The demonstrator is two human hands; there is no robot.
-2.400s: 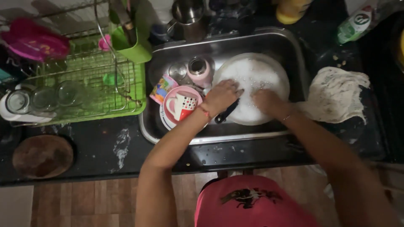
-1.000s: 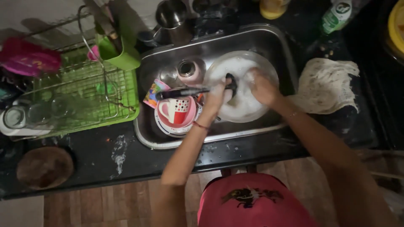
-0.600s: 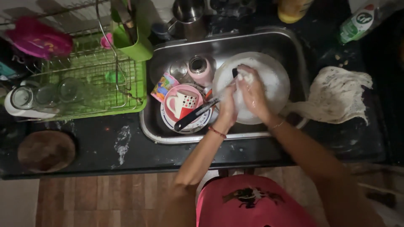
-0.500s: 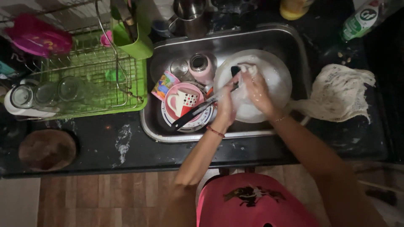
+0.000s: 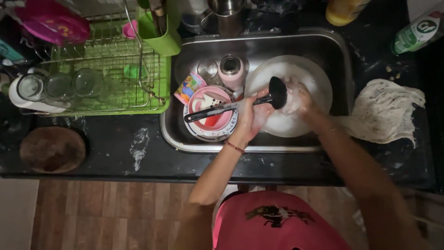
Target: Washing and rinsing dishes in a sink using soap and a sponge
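- While the left hand (image 5: 249, 121) is clamped around the middle of the black ladle (image 5: 240, 103), its bowl points toward the right side of the sink (image 5: 259, 46) and its handle reaches left over the pink plate (image 5: 210, 113).
- The right hand (image 5: 298, 99) is closed on something pale and soapy, likely a scrubber, pressed against the ladle's bowl; what exactly it holds I cannot tell.
- Both hands work above the large white plate (image 5: 314, 83), which lies in the right half of the sink, foam on its face.
- To do this well, I judge the left grip should stay firm near the bowl so the slippery handle does not swing into the stacked dishes at the left of the sink, while the right hand rubs inside and outside the bowl.
- A small steel cup and a pink bottle (image 5: 231, 69) stand at the sink's back edge.
- On the table, a green drying rack (image 5: 106, 88) with upturned glasses sits left of the sink, a white cloth (image 5: 384, 115) right of it, and a round wooden board (image 5: 52, 149) near the front left corner.
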